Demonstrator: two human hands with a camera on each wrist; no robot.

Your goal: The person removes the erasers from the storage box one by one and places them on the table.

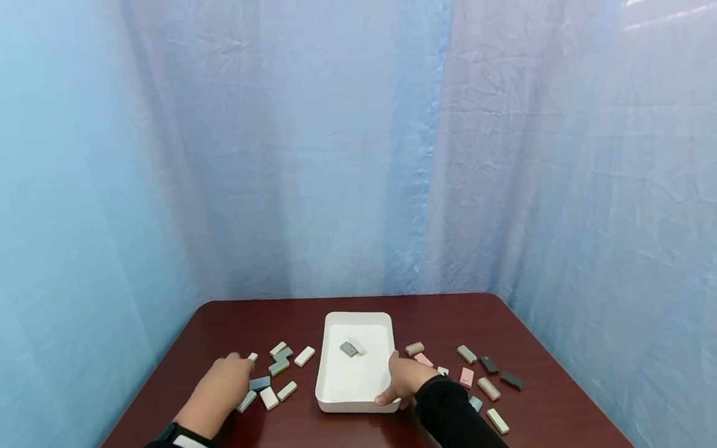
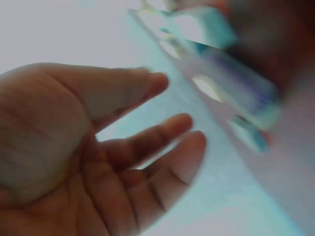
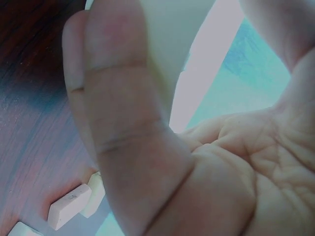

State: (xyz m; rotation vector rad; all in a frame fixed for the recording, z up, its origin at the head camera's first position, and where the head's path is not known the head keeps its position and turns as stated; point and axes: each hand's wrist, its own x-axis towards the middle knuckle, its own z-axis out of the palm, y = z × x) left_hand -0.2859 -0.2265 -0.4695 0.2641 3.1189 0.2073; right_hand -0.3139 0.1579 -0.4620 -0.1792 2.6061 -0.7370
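A dark red surface [image 1: 448,311] fills the lower view, backed by a blue curtain [image 1: 358,155]. At its centre sits a white tray [image 1: 336,386], two small blocks [image 1: 353,348] lying inside. The right hand [image 1: 406,376] grips the tray's near right rim, thumb over the edge and fingers [image 3: 123,123] curled against the outer wall. The left hand [image 1: 224,382] rests among the scattered blocks [image 1: 277,373] left of the tray; the wrist view shows its fingers [image 2: 157,137] straight and loose, holding nothing. More blocks [image 1: 476,373] lie right of the tray.
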